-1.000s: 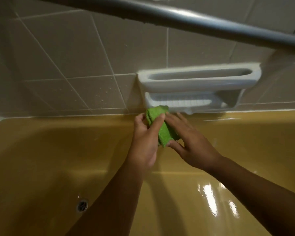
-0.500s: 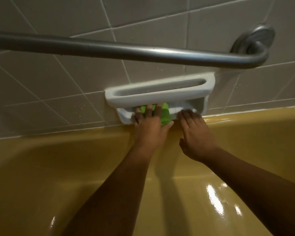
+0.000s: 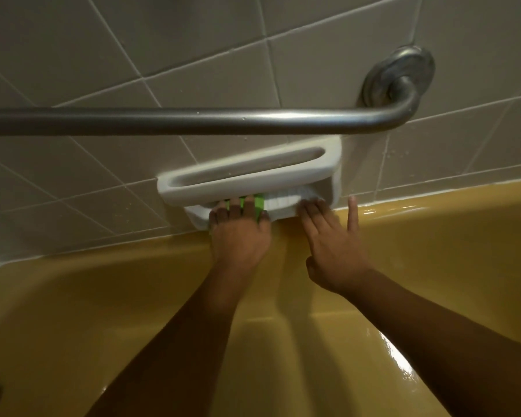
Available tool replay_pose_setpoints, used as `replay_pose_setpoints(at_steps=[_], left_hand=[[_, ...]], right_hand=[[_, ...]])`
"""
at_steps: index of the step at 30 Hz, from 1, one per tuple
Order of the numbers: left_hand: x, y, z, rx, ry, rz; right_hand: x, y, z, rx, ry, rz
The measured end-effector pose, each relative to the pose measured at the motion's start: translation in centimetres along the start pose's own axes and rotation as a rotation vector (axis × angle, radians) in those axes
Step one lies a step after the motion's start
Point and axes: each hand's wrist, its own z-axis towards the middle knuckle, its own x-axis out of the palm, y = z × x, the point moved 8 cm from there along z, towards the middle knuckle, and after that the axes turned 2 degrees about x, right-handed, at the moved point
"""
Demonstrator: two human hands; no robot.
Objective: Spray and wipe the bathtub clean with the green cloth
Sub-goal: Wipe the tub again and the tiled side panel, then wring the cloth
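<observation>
Left hand [image 3: 241, 236] flat-fingered, pressing bright green cloth [image 3: 259, 203] into white ceramic wall soap dish [image 3: 247, 173], cloth now more hidden under fingers, right hand [image 3: 331, 245] relaxed, fingertips on dish, little finger newly splayed above glossy yellow bathtub [image 3: 103, 296] rim

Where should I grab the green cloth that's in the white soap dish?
Probably the green cloth's near edge at the shelf's front lip, pinched from the front, the tub side. The white ceramic soap dish's upper bar overhangs the shelf, closing off the way from above, and the left hand presses the cloth flat there.
</observation>
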Motion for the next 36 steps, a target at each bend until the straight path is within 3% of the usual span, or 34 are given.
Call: replay_pose_setpoints(at_steps=[4,8,14,19,23,27,29,31,34,36], left_hand=[[-0.1,-3.1,0.4,0.054,-0.014,-0.072],[-0.1,-7.3,0.9,0.143,0.103,-0.148],[-0.5,-10.5,1.2,0.191,0.128,-0.254],[-1.6,-10.9,-0.1,0.183,0.119,-0.345],[-2.4,-10.4,-0.6,0.232,0.175,-0.459],[-3.1,-8.5,-2.9,0.236,0.293,-0.801],[-2.9,-5.3,-4.5,0.116,0.237,-1.048],[-2.0,-0.8,-6.6,-0.142,0.141,-1.371],[-0.4,6.4,-9.0,-0.53,-0.098,-1.784],[-0.6,9.8,-8.9,-0.644,-0.262,-1.919]], right_hand=[[-0.6,-1.6,-0.8,-0.021,-0.014,-0.051],[-0.9,-3.3,-1.8,-0.114,0.002,-0.167],[-0.7,-7.2,-3.9,-0.173,0.12,-0.175],[-3.5,-8.9,-4.7,-0.039,-0.117,0.066],[-8.8,-6.0,-4.2,-0.133,-0.384,0.334],[-11.9,-1.9,-1.6,-0.23,-0.38,0.332],[-12.4,-0.2,0.2,-0.241,-0.359,0.255],[-13.0,1.8,2.2,-0.239,-0.318,0.2],[-13.4,6.1,5.2,-0.237,-0.176,0.095],[-13.5,9.4,7.0,-0.288,-0.1,0.06]])
